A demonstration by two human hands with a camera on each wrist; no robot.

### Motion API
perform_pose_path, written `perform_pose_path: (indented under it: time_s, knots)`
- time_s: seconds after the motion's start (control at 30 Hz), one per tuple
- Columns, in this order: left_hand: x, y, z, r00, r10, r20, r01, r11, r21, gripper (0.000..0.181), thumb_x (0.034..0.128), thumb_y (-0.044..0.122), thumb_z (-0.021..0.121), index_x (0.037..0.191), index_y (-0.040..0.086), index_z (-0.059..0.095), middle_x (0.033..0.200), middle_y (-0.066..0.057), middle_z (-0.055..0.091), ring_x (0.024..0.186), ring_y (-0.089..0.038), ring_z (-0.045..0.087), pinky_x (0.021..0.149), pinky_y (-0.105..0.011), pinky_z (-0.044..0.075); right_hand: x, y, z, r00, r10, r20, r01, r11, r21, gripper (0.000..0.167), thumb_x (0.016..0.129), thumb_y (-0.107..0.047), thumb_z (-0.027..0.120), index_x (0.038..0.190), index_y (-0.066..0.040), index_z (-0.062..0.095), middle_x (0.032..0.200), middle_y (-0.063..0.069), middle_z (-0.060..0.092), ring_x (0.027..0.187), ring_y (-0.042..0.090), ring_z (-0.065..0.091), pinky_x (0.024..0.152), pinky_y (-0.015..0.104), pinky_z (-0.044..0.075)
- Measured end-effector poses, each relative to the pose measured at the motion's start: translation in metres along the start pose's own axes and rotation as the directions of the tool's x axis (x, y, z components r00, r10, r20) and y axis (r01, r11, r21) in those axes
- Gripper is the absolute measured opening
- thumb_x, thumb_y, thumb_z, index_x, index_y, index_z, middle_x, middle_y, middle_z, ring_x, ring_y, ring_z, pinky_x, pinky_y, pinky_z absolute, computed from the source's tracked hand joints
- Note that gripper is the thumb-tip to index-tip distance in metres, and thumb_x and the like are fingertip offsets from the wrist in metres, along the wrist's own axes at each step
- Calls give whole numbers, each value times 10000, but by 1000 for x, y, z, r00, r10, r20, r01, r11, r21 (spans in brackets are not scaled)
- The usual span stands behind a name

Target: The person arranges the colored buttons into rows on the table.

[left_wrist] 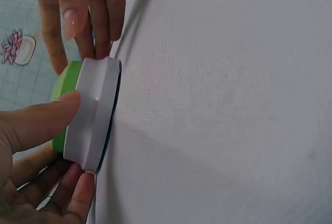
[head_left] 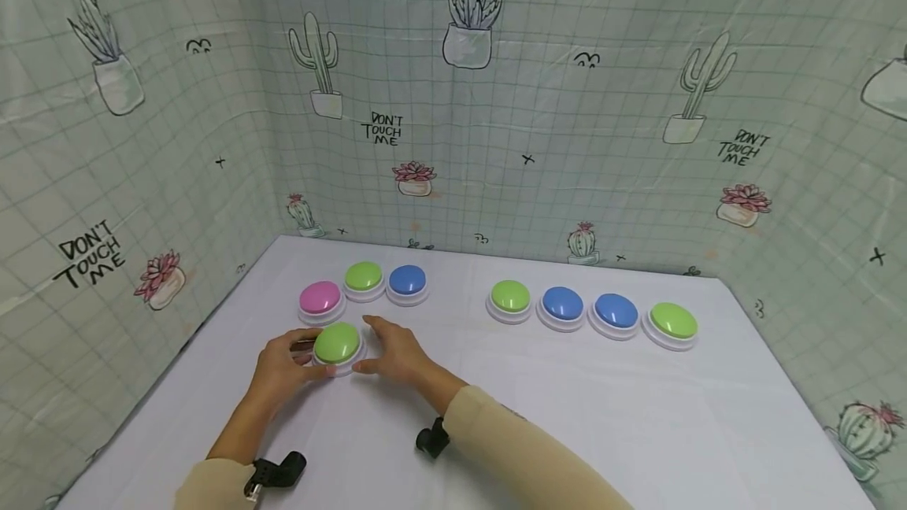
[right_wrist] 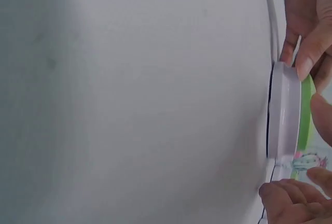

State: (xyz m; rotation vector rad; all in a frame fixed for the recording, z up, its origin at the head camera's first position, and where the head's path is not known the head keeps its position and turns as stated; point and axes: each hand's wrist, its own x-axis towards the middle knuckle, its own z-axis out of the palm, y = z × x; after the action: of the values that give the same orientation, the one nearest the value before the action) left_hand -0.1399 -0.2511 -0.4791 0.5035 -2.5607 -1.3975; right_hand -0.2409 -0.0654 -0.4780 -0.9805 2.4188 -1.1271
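A green button [head_left: 337,342] with a white base stands at the front left of the buttons in the head view. My left hand [head_left: 279,368] grips its left side, thumb at the front edge; the left wrist view shows that thumb on the white rim [left_wrist: 88,115], the other fingers of the left hand [left_wrist: 39,125] around the far side. My right hand [head_left: 400,352] is at the button's right, thumb and fingers spread. In the right wrist view the right hand [right_wrist: 295,203] shows a gap between its fingers and the button [right_wrist: 285,112].
Behind the green button stand a pink button [head_left: 320,297], another green one [head_left: 364,275] and a blue one [head_left: 407,279]. Farther right, two blue buttons [head_left: 563,304] sit between two green ones [head_left: 510,296] on the white table [head_left: 496,415]. Printed cloth [head_left: 496,116] hangs around the table.
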Motion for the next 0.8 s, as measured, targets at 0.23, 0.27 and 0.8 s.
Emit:
perform_pose_path:
  time_s: [0.23, 0.27, 0.8]
  knots:
    - [0, 2, 6, 999, 31, 32, -30, 999, -45, 678, 781, -4, 913, 1383, -71, 609, 1320, -307, 640, 1221, -447, 634, 1056, -485, 553, 0, -2, 5, 999, -30, -28, 29, 999, -26, 699, 853, -131, 890, 1486, -93, 596, 1478, 91, 623, 1396, 273, 554, 1184, 374, 441]
    - [0, 3, 6, 999, 30, 33, -29, 999, -43, 675, 779, -1, 916, 1378, -68, 614, 1325, -305, 640, 1218, -447, 634, 1056, -492, 552, 1, -2, 5, 999, -33, -33, 32, 999, -30, 696, 850, -128, 893, 1479, -82, 600, 1473, 89, 627, 1392, 267, 558, 1183, 367, 442]
    - [4, 17, 28, 997, 48, 59, -43, 996, -82, 647, 787, -31, 895, 1371, -75, 621, 1338, -307, 641, 1222, -455, 654, 1026, -438, 573, -12, 11, -9, 989, 7, -149, -11, 1000, -23, 686, 802, -149, 929, 1424, -59, 654, 1408, 87, 675, 1330, 274, 605, 1139, 411, 489]
